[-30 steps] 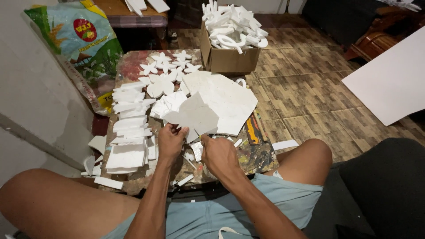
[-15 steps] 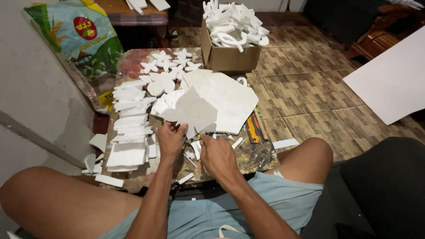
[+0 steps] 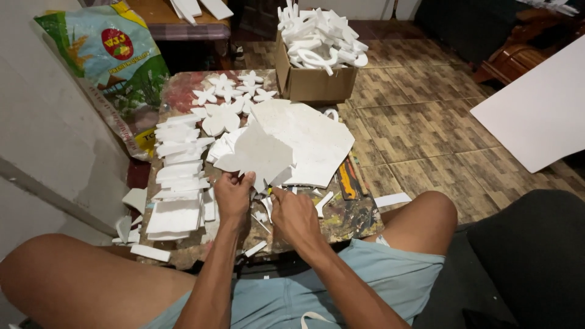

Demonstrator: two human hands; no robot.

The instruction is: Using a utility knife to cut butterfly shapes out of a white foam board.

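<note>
My left hand point(image 3: 234, 196) pinches the near edge of a white foam sheet piece point(image 3: 259, 154) and holds it tilted above the low board. My right hand point(image 3: 291, 213) is closed around a small cutting tool with a yellow tip, its point touching the foam's lower edge. Under the held piece lies a larger white foam sheet point(image 3: 312, 140). White foam flower cut-outs point(image 3: 226, 100) lie further back on the board.
A stack of white foam strips point(image 3: 177, 176) fills the board's left side, with scraps around it. A cardboard box point(image 3: 317, 82) of foam shapes stands behind. A printed sack point(image 3: 113, 61) leans on the left wall. A big white sheet point(image 3: 536, 116) lies on the tiled floor at right.
The held foam piece has turned slightly and shifted a little right. My right hand stays at its lower edge with the tool.
</note>
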